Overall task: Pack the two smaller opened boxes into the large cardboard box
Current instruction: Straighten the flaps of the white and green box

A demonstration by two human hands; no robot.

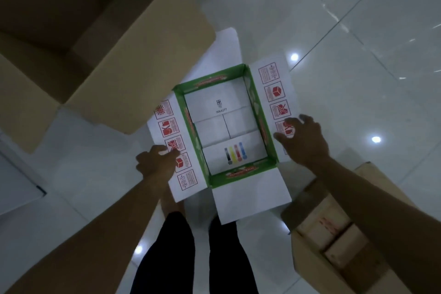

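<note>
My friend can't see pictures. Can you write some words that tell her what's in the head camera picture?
Two bare hands, left hand and right hand, rest on the side flaps of an open green-and-white box on a shiny tiled floor. A large empty cardboard box stands at upper left; a smaller brown box sits at lower right.
</note>
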